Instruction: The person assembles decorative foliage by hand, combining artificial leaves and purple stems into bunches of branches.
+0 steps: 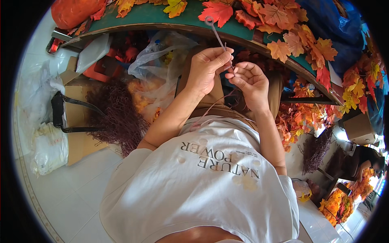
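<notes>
A thin, greyish-purple strand with a looped end [209, 20] slants up in front of the table edge. My left hand [205, 69] is closed on it, pinching it between thumb and fingers just below the loop. Close beside it, my right hand [252, 83] pinches the lower part of the strand between thumb and index finger, its other fingers curled. The fingertips hide the exact spot where they grip. Over my lap hang more thin pinkish strands [214, 104]; whether they join the held one I cannot tell.
Orange and red artificial maple leaves [279, 16] lie on the green-topped table [133, 19]. At left, a dark purple bundle of wiry stems [117, 111] rests by a cardboard box [77, 117]. Another stem bundle [318, 150] stands at right; a person [364, 162] sits beyond.
</notes>
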### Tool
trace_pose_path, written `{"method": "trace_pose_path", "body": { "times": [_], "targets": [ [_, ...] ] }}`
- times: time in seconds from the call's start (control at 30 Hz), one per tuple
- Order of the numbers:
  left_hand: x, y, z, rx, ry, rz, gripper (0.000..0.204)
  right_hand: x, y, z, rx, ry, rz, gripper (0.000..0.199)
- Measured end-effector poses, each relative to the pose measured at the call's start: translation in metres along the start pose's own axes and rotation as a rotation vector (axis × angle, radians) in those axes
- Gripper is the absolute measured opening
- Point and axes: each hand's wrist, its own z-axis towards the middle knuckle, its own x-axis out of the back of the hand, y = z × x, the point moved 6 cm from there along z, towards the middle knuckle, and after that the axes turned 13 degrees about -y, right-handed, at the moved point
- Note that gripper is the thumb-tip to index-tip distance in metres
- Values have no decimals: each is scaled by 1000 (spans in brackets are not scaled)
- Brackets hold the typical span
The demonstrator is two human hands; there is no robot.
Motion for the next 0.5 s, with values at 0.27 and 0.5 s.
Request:
{"method": "trace_pose_path", "body": {
  "times": [0.27, 0.5],
  "targets": [
    [-6, 1, -4, 15, -77, -2, 16, -2, -2, -4, -8, -23, 308, 43],
    [-21, -6, -6, 13, -432, -36, 24, 4, -2, -1, 2, -14, 322, 41]
  ]
}}
